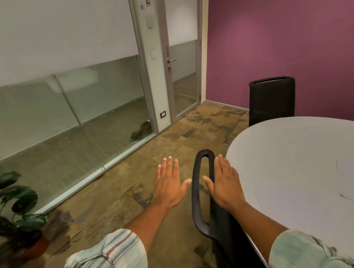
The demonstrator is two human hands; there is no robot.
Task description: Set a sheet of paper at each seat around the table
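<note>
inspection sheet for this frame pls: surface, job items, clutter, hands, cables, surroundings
Surface: round white table, mostly bare.
Job's things: sheet of paper lies flat at the table's right edge, partly cut off by the frame; near chair and far chair at the table.
Clutter: nothing seen.
Hands: left hand and right hand open, flat, empty, either side of the near chair's back.
Cables: nothing seen.
Surroundings: glass partition, door, purple wall, potted plant.

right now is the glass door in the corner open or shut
Shut. The glass door sits flush in its frame, lever handle level, with no gap showing along its edge.
</note>
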